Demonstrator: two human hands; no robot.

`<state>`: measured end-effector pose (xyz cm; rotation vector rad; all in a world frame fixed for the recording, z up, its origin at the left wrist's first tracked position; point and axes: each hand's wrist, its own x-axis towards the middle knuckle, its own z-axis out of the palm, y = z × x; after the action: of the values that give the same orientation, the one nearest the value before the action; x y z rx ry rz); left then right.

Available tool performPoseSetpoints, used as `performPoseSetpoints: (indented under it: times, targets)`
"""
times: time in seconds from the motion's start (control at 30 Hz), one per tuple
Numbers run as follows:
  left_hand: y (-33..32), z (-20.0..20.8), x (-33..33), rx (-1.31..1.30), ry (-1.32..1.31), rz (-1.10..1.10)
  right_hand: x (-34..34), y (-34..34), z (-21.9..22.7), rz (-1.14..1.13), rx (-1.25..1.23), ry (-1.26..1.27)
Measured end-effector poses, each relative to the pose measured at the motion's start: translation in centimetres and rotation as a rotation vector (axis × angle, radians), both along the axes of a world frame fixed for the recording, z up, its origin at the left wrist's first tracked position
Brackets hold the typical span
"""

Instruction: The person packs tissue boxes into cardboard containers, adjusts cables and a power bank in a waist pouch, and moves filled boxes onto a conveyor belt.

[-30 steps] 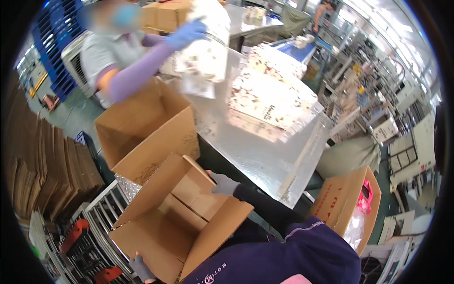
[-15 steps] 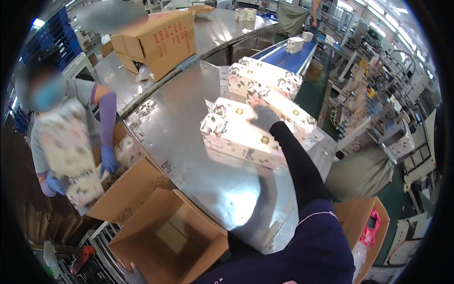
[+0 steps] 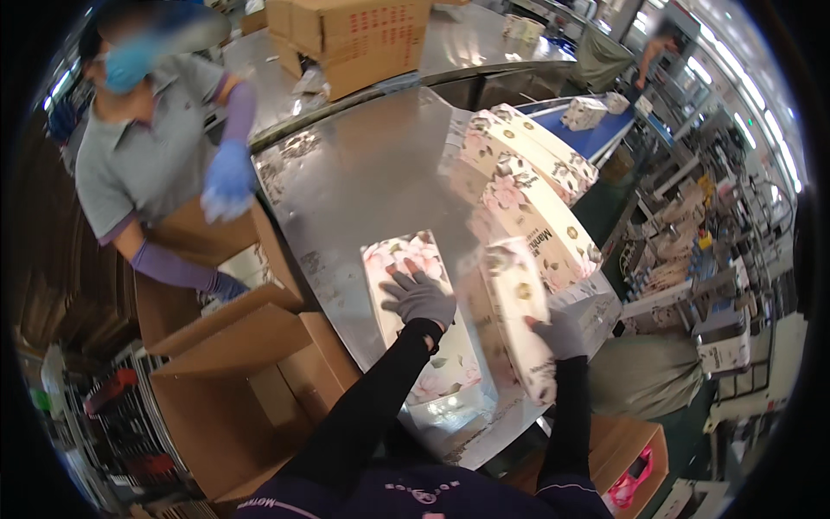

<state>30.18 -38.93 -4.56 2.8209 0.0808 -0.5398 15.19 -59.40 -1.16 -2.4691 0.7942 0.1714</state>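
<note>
My left hand (image 3: 421,298), in a grey glove, lies with spread fingers on the top of a long white pack (image 3: 443,368) printed with pink flowers. That pack rests flat on the metal table. My right hand (image 3: 558,336), also gloved, grips the side of a second flowered pack (image 3: 517,303), which is tilted on edge and slightly blurred. The right fingers are partly hidden behind it. Just beyond stands another flowered pack (image 3: 546,227), with more such packs (image 3: 519,143) behind it at the table's far right.
An open cardboard box (image 3: 251,389) stands left of my left forearm. Behind it, a co-worker (image 3: 156,138) in blue gloves reaches into another carton (image 3: 160,303). A large carton (image 3: 372,43) sits on the far counter. A blue conveyor (image 3: 605,130) carries small packs.
My left hand has come from the box onto a pack. My right hand has drawn back nearer, now gripping a tilted pack. The co-worker's flowered pack is no longer in their raised hand.
</note>
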Motion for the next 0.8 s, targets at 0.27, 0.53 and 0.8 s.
performPoseSetpoints:
  times: [0.27, 0.53, 0.8]
  targets:
    - [7.3, -8.2, -2.0, -0.363, -0.495, -0.196, -3.5, 1.4, -1.7, 0.174, -0.120, -0.452]
    - [3.4, -11.4, -4.5, -0.561, -0.243, -0.080, -3.2, -1.4, -5.6, 0.208, 0.112, -0.355]
    - [6.8, -10.5, -0.3, -1.610, 0.798, 0.151, -0.6, -0.2, -6.0, 0.360, -0.039, -0.023]
